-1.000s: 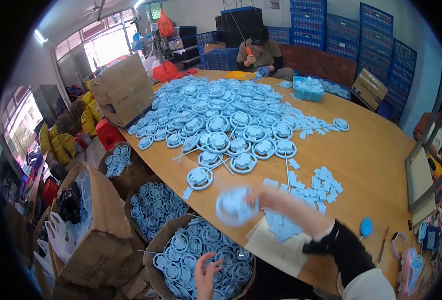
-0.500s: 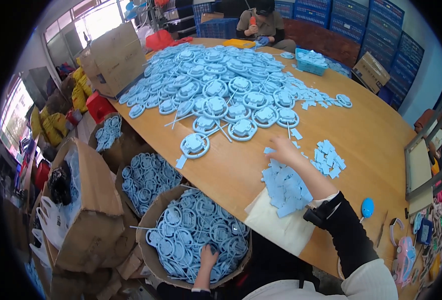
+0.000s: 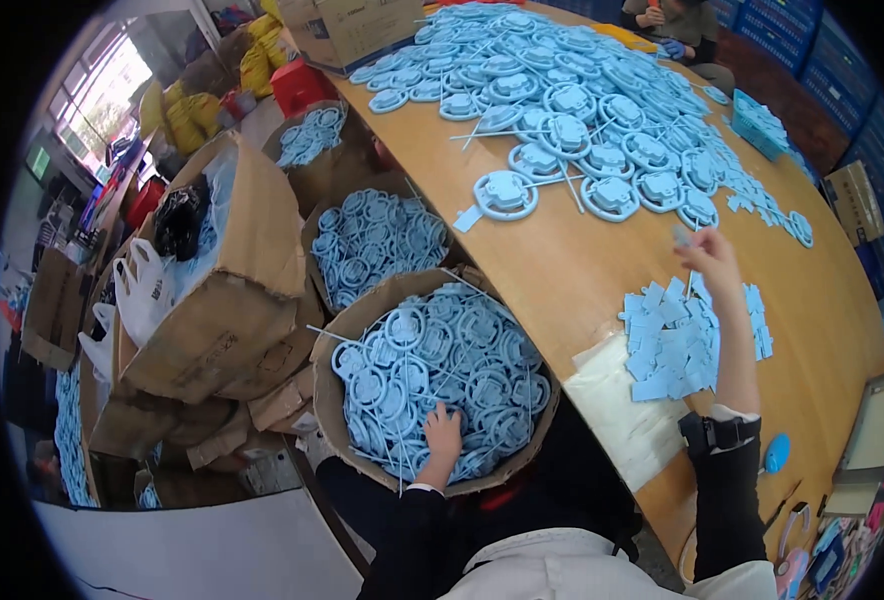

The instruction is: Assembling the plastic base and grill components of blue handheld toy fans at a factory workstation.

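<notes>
Far-left carton: a tall, open brown cardboard box (image 3: pixel 227 300), with a white plastic carrier bag (image 3: pixel 144 290) over its side and a crumpled black plastic bag (image 3: pixel 182 218) at its mouth.
Rear carton: more light-blue plastic wheel-shaped parts (image 3: pixel 380 238), beyond the near carton.
Near carton: a wide brown cardboard carton (image 3: pixel 336 432), heaped with light-blue plastic ring-and-stem wheels (image 3: pixel 405 328), their faces tilted many ways. One thin stem crosses the left rim, its long axis aimed outward to the upper left.
Left hand: the bare left hand (image 3: pixel 443 437) is down on these wheels, fingers slightly parted; I can't tell whether they grip one.
Table edge: a single light-blue wheel (image 3: pixel 506 193) lies nearest the edge, its stem toward the right, before the broad wheel pile (image 3: pixel 572 100).
White sheet: a pale, flat sheet (image 3: pixel 627 425), partly under a heap of flat light-blue plastic pieces (image 3: pixel 662 345).
Right hand: the bare right hand (image 3: pixel 710 257) pinches a small, blurred grey-blue piece (image 3: pixel 681 237) at its fingertips, just above the table-side heap; the forearm blocks part of that heap.
Right side: a glossy blue oval object (image 3: pixel 778 453) sits beside the black sleeve (image 3: pixel 730 510).
</notes>
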`<action>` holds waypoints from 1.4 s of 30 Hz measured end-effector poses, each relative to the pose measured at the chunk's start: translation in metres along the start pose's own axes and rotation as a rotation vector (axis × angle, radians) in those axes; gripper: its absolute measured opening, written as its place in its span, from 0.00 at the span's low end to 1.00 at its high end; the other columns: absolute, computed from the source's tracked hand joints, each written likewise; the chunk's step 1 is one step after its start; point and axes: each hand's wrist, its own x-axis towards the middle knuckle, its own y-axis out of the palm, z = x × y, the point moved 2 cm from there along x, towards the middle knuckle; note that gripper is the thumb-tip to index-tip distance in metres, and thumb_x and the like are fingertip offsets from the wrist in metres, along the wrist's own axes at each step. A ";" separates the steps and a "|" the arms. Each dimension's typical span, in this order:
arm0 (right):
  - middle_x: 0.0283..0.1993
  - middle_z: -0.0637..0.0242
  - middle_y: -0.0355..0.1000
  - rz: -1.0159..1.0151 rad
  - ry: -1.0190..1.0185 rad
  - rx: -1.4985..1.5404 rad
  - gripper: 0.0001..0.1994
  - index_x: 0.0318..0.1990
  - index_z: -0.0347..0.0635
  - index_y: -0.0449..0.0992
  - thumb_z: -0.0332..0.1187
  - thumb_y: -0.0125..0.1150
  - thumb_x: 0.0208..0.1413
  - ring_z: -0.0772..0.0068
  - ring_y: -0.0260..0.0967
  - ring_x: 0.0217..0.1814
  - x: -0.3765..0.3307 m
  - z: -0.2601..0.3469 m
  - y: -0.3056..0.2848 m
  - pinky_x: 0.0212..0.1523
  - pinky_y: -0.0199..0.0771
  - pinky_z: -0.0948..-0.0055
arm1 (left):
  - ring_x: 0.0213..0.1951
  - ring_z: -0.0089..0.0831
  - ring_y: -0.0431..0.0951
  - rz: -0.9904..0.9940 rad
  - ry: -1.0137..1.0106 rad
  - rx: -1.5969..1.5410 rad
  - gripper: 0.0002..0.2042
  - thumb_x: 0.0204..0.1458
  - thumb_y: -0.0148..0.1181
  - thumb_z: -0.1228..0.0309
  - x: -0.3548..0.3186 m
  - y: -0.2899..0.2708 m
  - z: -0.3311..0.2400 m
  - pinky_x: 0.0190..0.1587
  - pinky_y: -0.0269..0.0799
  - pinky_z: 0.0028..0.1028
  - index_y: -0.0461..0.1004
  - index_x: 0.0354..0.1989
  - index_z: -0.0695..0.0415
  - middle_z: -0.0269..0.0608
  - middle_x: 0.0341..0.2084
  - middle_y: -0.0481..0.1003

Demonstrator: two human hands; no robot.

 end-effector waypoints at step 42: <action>0.28 0.69 0.64 0.623 0.053 0.687 0.09 0.37 0.34 0.67 0.22 0.55 0.47 0.80 0.69 0.30 -0.158 0.117 0.160 0.28 0.71 0.83 | 0.50 0.33 0.62 -0.392 0.061 -1.703 0.33 0.32 0.63 0.85 0.018 -0.319 -0.091 0.42 0.70 0.26 0.60 0.52 0.63 0.42 0.48 0.54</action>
